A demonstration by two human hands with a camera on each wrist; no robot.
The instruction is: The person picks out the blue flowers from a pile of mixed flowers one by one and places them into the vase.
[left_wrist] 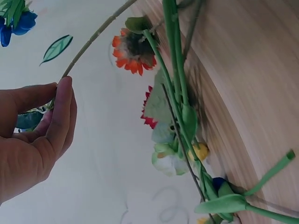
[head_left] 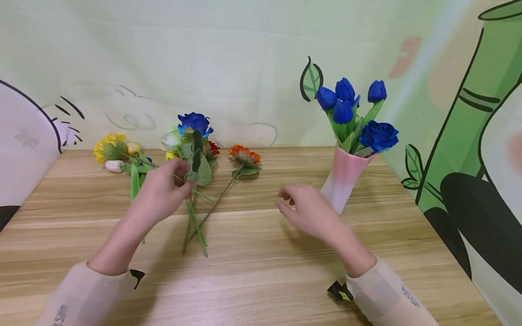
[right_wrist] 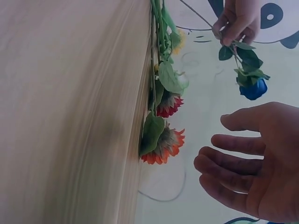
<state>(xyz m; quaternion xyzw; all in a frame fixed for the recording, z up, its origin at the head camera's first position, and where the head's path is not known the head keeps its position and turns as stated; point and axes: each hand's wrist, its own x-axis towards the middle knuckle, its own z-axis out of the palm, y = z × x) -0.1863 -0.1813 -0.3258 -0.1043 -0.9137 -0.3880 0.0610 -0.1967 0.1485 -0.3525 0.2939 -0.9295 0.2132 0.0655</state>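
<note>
My left hand [head_left: 162, 190] pinches the stem of a blue rose [head_left: 195, 123] between thumb and fingers, just below its green leaves. The right wrist view shows this rose [right_wrist: 253, 89] held up off the table, its bloom away from the fingers. In the left wrist view the brownish stem [left_wrist: 96, 35] runs out past the fingertips. My right hand [head_left: 311, 212] hovers over the table, left of a pink and white vase [head_left: 348, 174]. Its fingers [right_wrist: 229, 163] are loosely bent with nothing between them. Blue tulips [head_left: 343, 111] and another blue rose [head_left: 379, 136] stand in the vase.
Several loose flowers lie at the left back of the wooden table [head_left: 253, 280]: an orange flower [head_left: 244, 155], a red one [head_left: 213, 148], a white tulip [head_left: 114, 166] and a yellow bloom [head_left: 110, 147]. Behind the table hangs a printed cloth [head_left: 228, 59].
</note>
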